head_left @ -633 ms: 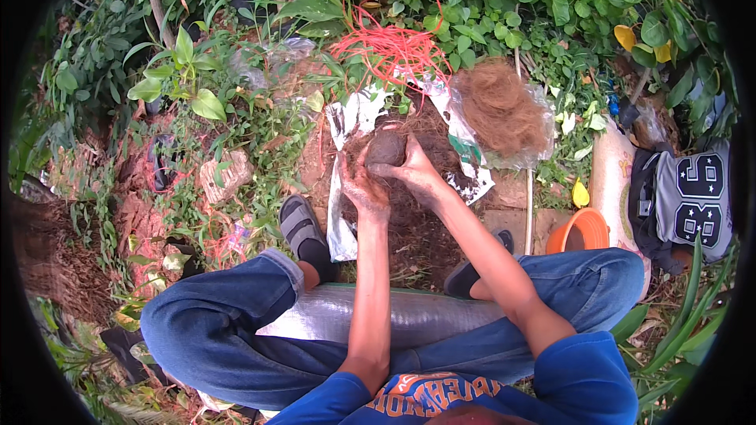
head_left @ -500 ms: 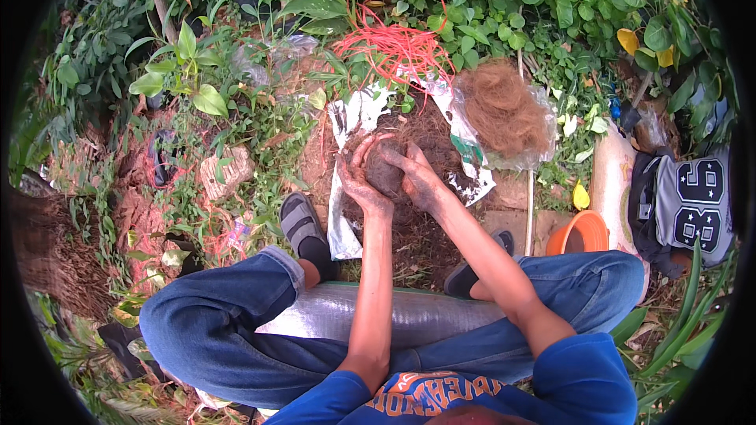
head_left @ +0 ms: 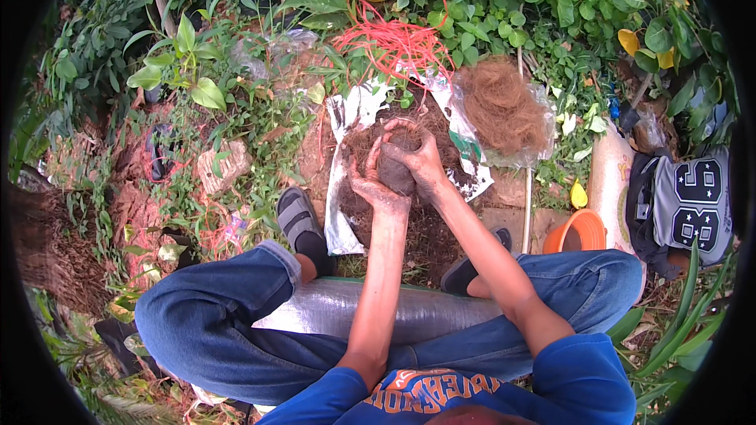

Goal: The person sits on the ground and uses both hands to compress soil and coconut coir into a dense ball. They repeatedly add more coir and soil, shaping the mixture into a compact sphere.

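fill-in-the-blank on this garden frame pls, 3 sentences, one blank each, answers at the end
1. Both hands, the left hand and the right hand, press around a ball of ____.
2. The pile of brown coconut fibre lies on the person's ____ side of the hands.
3. The pot near the right knee is ____ in colour.

Missing words: soil; right; orange

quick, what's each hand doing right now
Left hand: closed on the ball of soil, cupping its left side.
Right hand: closed on the same ball of soil, fingers curled over its top.
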Tool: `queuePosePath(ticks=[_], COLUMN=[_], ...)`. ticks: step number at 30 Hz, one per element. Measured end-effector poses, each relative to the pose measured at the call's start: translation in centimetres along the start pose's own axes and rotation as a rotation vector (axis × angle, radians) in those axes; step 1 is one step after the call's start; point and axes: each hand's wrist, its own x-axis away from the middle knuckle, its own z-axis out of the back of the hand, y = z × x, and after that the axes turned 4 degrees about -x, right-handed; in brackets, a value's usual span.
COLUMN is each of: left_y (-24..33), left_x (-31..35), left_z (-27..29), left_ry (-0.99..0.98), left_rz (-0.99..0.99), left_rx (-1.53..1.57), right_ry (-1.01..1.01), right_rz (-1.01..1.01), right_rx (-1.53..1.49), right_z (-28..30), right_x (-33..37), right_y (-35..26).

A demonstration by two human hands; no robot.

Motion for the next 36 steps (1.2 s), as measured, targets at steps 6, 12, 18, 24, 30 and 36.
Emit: queuePosePath(ticks=[6,12,18,24,30,36], left_y=[1.1,2.0,1.6,0.3,-0.1,1.3], left_x=[-0.8,-1.6,0.2,2.3,-0.1,0.8], left_z=[2.1,2.1,-0.6,-2.6,0.2,-0.1], left_ry=[0.182,0.308,-0.030,-0.004,-0.201,0.135], left_rz=[-0.145,-0.141,0.171,0.256,0.288,0.251], left_rx=[0.012,-0.028,-0.198,-0.239,-0.130,0.004], right_ry=[0.099,0.132,0.085,-0.379,-0.391,-0.186], right_rz=[0.231,0.382,-0.104,-0.036,-0.031,0.190], right_rx=[0.138,0.404,-0.221,-0.005,0.034,0.275], right_z=[-3.3,-4.8,-1.1,1.5,2.0,0.2], right_x=[1.7,2.6,0.4,-0.6,-0.2,0.2], right_y=[0.5,0.1,-1.9,-4.5,-2.6,-0.8])
